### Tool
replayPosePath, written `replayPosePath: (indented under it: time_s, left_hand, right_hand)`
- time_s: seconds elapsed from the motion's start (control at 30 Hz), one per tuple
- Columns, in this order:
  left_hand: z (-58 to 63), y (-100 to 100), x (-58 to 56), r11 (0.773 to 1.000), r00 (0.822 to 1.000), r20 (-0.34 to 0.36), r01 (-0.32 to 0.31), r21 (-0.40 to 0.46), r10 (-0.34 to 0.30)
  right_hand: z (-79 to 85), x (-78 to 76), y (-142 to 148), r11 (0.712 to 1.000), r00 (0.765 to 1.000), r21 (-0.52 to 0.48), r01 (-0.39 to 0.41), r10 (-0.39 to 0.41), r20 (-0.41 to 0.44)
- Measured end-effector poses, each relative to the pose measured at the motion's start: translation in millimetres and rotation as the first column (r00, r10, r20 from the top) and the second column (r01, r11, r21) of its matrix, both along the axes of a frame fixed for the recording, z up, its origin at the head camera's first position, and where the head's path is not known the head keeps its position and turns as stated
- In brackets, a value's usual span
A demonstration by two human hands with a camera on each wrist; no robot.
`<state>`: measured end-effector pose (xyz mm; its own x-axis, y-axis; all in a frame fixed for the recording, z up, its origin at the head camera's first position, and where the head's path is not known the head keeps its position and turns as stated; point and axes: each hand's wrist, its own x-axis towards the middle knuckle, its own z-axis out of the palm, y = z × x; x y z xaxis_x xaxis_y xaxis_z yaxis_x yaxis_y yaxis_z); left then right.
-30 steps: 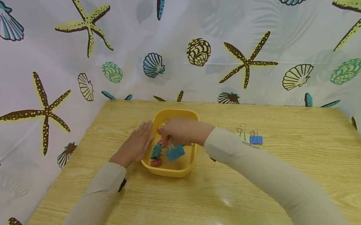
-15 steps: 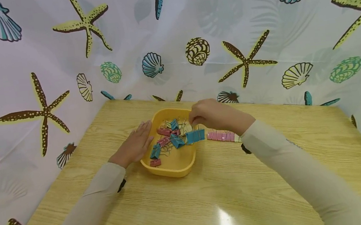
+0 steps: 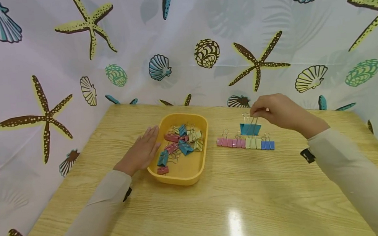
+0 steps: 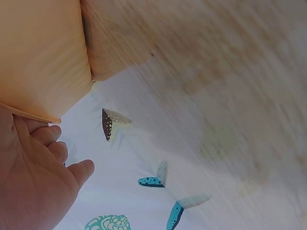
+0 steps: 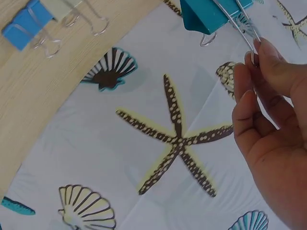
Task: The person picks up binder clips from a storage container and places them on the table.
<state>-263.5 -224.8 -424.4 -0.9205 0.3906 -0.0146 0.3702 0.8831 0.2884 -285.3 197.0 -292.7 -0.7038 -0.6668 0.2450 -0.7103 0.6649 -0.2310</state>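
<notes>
My right hand (image 3: 280, 114) pinches a wire handle of a teal binder clip (image 3: 250, 128) between thumb and fingertips. In the head view the clip hangs just above a row of clips on the table: two pink clips (image 3: 225, 142), a pale yellow clip (image 3: 253, 143) and a blue clip (image 3: 268, 145). The right wrist view shows the held teal clip (image 5: 211, 14) at the top, off the table. My left hand (image 3: 139, 150) rests with straight fingers against the left side of a yellow plastic bin (image 3: 181, 180). Inside lie several teal, red-pink and pale yellow binder clips (image 3: 185, 147).
The wooden table (image 3: 199, 217) reaches a patterned cloth (image 3: 180, 30) with starfish and shells at its back and sides. A dark strap piece (image 3: 307, 156) shows at my right cuff.
My right hand dipped into the bin, took up the teal binder clip and carried it right, over the row. The left hand stays against the bin.
</notes>
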Motion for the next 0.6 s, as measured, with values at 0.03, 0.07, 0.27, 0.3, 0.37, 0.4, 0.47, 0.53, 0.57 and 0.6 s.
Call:
replayPosePath:
  time_s: [0.03,0.07,0.27,0.3,0.37,0.4,0.47,0.53,0.57,0.6]
  left_hand:
    - [-0.1,0.0,0.0,1.0,1.0,-0.001,0.001,0.002,-0.001]
    - [-0.2,0.1,-0.1,1.0,1.0,0.0,0.001,0.004,-0.001]
    - [1.1,-0.6,-0.2,1.0,1.0,0.001,-0.002,0.001,0.002]
    - [1.2,-0.6,-0.2,1.0,1.0,0.001,-0.002,-0.002,0.002]
    - [1.3,-0.6,-0.2,1.0,1.0,0.003,-0.003,0.0,0.003]
    - [1.3,-0.4,-0.1,1.0,1.0,0.004,-0.004,0.0,0.004]
    - [1.2,0.0,0.0,1.0,1.0,0.008,-0.003,0.003,0.003]
    - [1.2,0.5,0.3,1.0,1.0,0.011,-0.002,0.008,0.002]
    - [1.2,0.7,0.3,1.0,1.0,0.011,-0.001,0.009,0.001]
    - [1.0,0.8,0.2,1.0,1.0,0.011,0.0,0.008,0.0]
  right_hand:
    - [-0.4,0.5,8.9,1.0,1.0,0.008,0.028,-0.028,0.007]
    - [-1.1,1.1,17.5,0.998,0.998,0.016,0.055,-0.055,0.015]
    - [-14.0,1.7,60.9,0.98,0.98,0.07,0.185,-0.189,0.063]
    - [-17.0,1.5,66.5,0.975,0.974,0.082,0.206,-0.212,0.08]
    - [-24.1,0.8,76.3,0.966,0.962,0.101,0.237,-0.248,0.118]
    - [-28.2,0.4,80.7,0.962,0.955,0.107,0.25,-0.263,0.135]
    - [-36.6,-0.4,88.6,0.955,0.942,0.119,0.273,-0.29,0.169]
    - [-45.9,-1.9,96.1,0.951,0.933,0.119,0.285,-0.304,0.193]
    - [-50.3,-2.9,99.4,0.95,0.93,0.118,0.288,-0.307,0.202]
    - [-54.7,-4.1,102.4,0.95,0.928,0.115,0.29,-0.308,0.211]
